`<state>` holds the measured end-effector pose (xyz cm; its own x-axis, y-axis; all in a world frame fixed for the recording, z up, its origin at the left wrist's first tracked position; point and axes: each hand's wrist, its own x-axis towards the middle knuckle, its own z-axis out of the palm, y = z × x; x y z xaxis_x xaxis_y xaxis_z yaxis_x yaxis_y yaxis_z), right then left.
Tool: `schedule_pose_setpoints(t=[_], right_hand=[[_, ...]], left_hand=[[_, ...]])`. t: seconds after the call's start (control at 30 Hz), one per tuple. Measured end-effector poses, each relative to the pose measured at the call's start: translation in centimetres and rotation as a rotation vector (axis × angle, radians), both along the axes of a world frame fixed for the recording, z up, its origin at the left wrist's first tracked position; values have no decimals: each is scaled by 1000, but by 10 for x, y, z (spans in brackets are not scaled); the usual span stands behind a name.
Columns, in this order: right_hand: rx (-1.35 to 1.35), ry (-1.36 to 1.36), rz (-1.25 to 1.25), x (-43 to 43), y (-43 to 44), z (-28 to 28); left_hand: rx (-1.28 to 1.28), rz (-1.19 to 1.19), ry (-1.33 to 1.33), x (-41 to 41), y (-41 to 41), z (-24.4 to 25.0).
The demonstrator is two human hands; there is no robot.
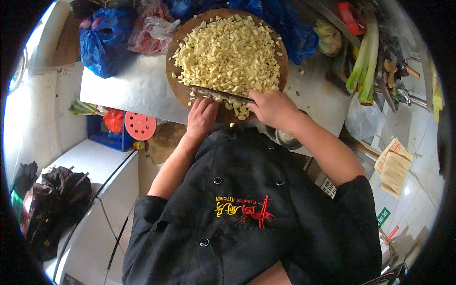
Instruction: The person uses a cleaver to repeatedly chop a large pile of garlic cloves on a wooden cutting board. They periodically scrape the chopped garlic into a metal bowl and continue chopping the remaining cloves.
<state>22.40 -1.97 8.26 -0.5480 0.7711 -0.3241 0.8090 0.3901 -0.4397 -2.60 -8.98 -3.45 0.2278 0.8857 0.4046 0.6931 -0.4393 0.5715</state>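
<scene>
A large heap of chopped garlic point(228, 53) covers most of a round wooden chopping board point(174, 80). My right hand point(272, 108) grips the handle end of a cleaver point(221, 94), whose dark blade lies across the near side of the heap, its edge hidden from above. Bits of garlic cling along the blade. Just on my side of it, my left hand point(203, 114) rests at the board's near edge with fingers bunched and curled. Whether a clove is under those fingertips is hidden. Several larger garlic cloves point(240, 112) lie between my hands.
The board stands on a metal worktop point(142, 85). Behind it are a blue plastic bag point(105, 42) and a clear bag point(153, 30). Leeks point(367, 67) lie at right, above a hanging cloth point(395, 167). A metal container point(288, 139) sits below my right forearm; a blue crate point(107, 137) stands left.
</scene>
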Motion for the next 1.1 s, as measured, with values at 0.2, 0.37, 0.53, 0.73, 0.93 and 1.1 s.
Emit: schedule_pose_setpoints(t=[0.2, 0.37, 0.53, 0.73, 0.93, 1.1], right_hand=[[-112, -58, -23, -6, 14, -12], [-133, -94, 0, -10, 0, 2], [52, 70, -14, -3, 15, -27], [151, 64, -20, 12, 43, 2], [151, 22, -39, 15, 53, 14], [155, 48, -47, 24, 49, 10]], left_hand=[[-42, 9, 27, 2, 2, -2], [-52, 2, 14, 0, -2, -6], [-8, -5, 48, 3, -1, 3], [68, -439, 135, 34, -6, 2], [152, -741, 371, 85, 28, 0], [110, -635, 375, 49, 22, -9]])
